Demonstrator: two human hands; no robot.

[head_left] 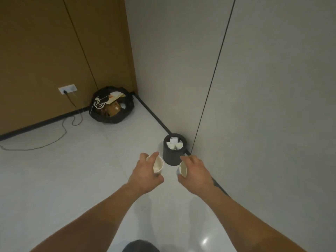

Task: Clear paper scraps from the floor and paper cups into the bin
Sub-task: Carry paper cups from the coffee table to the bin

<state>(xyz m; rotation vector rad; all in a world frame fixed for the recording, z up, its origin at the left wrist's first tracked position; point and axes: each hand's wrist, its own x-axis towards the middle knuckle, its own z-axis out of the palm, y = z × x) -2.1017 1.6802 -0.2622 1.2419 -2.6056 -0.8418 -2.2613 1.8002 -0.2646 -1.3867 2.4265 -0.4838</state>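
A small dark round bin stands on the white floor against the grey wall, holding white paper scraps and cups. My left hand grips a white paper cup by its rim, its mouth facing me, just left of the bin. My right hand holds a second white paper cup, tilted, just in front of and right of the bin. Both cups hang above the floor, short of the bin's opening.
A black rubbish bag full of cardboard, paper and white cables sits in the far corner. A wall socket has a dark cable trailing over the floor at left. The grey wall runs close on the right.
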